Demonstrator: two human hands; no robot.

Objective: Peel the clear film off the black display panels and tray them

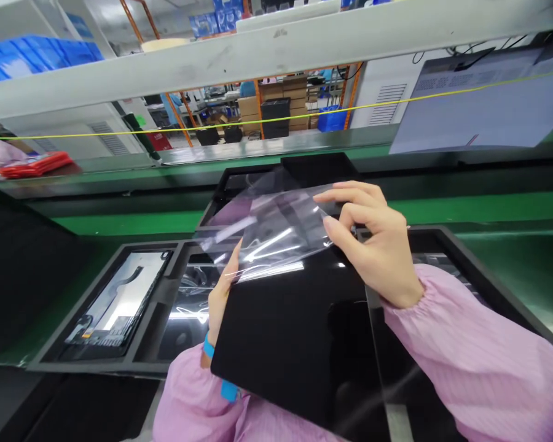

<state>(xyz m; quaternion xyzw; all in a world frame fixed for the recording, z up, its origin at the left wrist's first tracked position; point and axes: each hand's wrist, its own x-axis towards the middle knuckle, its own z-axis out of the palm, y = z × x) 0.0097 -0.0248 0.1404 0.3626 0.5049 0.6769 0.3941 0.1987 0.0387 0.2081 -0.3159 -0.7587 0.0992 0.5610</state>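
Two hands are being used on separate sides of a flat black glass panel (281,331), apart from each other. The panel is being gripped at its left edge by the left hand (223,288), whose thumb is being laid along that edge. At the panel's far end, a clear film (286,224) is being pinched between thumb and fingers of the right hand (378,245) and is being held up in a curve, streaked by reflections. A blue wristband (229,391) is being worn on the left wrist, and the right forearm is being covered by a gathered pink sleeve (479,344).

Left of the panel, a silver-backed display module (133,276) with a dark ribbon cable is being held in one compartment of a grey foam tray (155,301). Beyond the panel, a green work surface (502,212) is being partly covered by dark trays. Farther beyond the panel, a yellow cord (281,118) is being stretched across the view under a white beam (276,43). To the panel's far right, a printed sheet (470,104) is being displayed; to its far left, a blue bin (37,56) is being seen above a red bundle (37,164).
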